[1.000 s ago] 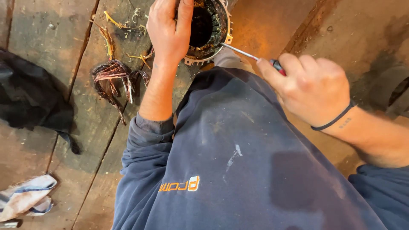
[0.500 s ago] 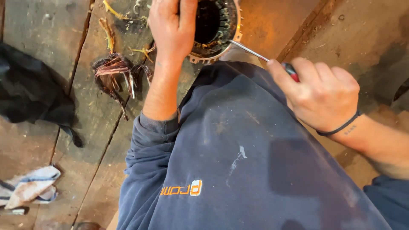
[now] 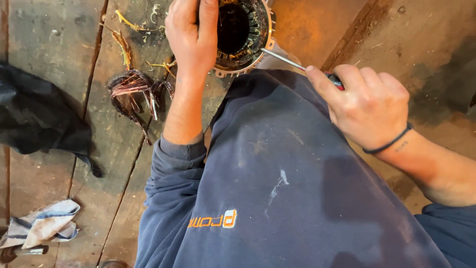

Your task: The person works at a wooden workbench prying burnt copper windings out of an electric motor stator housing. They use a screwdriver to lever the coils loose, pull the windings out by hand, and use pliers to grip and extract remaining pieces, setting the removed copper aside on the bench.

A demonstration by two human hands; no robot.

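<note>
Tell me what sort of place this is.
Probably a repair workshop. The left hand steadies a round metal motor stator, the right hand works a thin-shafted screwdriver at its rim, and a bundle of pulled copper wire lies on worn wooden planks.

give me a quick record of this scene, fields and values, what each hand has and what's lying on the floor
left hand: left hand grips the rim of a round motor stator
right hand: right hand holds a screwdriver, tip at the stator's edge
floor: worn wooden planks
beside stator: bundle of copper wire
far left: black cloth
lower left: crumpled rag
</note>
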